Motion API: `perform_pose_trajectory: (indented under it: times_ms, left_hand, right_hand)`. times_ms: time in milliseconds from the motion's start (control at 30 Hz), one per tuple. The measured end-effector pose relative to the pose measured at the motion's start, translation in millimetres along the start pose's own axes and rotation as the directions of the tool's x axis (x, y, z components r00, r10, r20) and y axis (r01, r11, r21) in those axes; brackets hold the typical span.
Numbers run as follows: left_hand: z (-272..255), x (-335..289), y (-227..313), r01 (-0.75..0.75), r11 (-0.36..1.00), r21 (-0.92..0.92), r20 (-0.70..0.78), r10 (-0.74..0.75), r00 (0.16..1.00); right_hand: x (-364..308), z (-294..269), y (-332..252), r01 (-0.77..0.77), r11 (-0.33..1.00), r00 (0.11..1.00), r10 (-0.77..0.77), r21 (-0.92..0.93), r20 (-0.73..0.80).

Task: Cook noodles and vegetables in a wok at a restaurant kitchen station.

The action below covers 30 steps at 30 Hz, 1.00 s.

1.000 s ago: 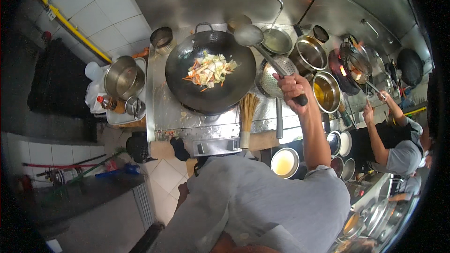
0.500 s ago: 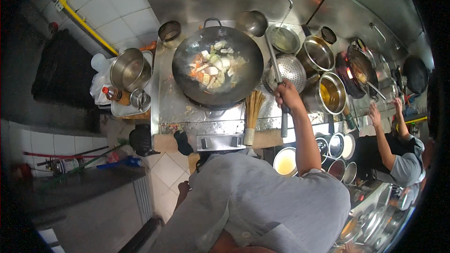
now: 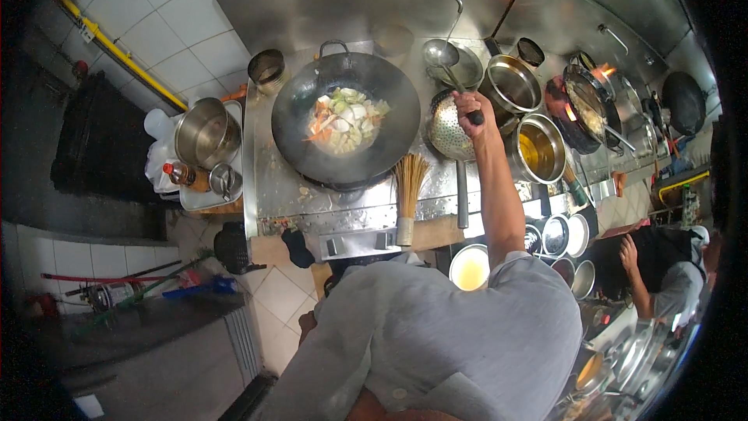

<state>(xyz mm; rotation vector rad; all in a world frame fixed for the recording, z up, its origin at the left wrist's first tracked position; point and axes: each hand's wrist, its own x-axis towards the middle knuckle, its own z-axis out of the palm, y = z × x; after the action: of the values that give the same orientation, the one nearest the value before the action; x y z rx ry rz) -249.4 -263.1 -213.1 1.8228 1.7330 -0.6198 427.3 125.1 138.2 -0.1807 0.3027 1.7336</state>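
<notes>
Gripping a ladle [image 3: 440, 53] by the dark end of its handle with right fingers [image 3: 467, 101], wrapped closed round it; note perforated strainer [image 3: 448, 132] just below these fingers; ahead and slightly left of them, holding ladle bowl at metal basin [image 3: 472, 70], beneath bent spout [image 3: 458, 9]; impossible to tell whether filled or touching; note pot [image 3: 555, 140] of yellow liquid to right of fingers; farther, left of fingers, find chopped vegetables [image 3: 347, 121] inside black wok [image 3: 298, 125], in light steam; well apart, behind and left, find left hand [image 3: 308, 323], mostly hidden by sleeve, impossible to tell its grip; judge step as ladle work at basin during stir-frying; for next move, likely need steady, level ladle bowl, kept clear of strainer.
</notes>
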Motion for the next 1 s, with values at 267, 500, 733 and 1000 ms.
perform_pose_trajectory:
  times_ms: [267, 500, 733, 1000]
  left_hand:
    - [14, -1, -5, 0.005, 1.000, 0.003, -0.010, -0.005, 1.000]
    - [6, -3, -4, -0.015, 1.000, 0.019, -0.015, 0.016, 1.000]
    - [11, 1, -9, 0.007, 1.000, 0.004, 0.001, -0.007, 1.000]
    - [9, 6, -9, 0.003, 0.999, 0.052, -0.001, -0.003, 1.000]
  right_hand:
    - [-3, 10, 8, 0.042, 0.999, 0.999, -0.041, 0.028, -0.031]
    - [-8, 5, 0, 0.018, 1.000, 1.000, -0.017, 0.023, -0.013]
    - [-4, 6, 3, -0.002, 1.000, 1.000, 0.002, 0.022, 0.022]
    - [-7, 8, 7, 0.016, 1.000, 1.000, -0.016, 0.018, 0.008]
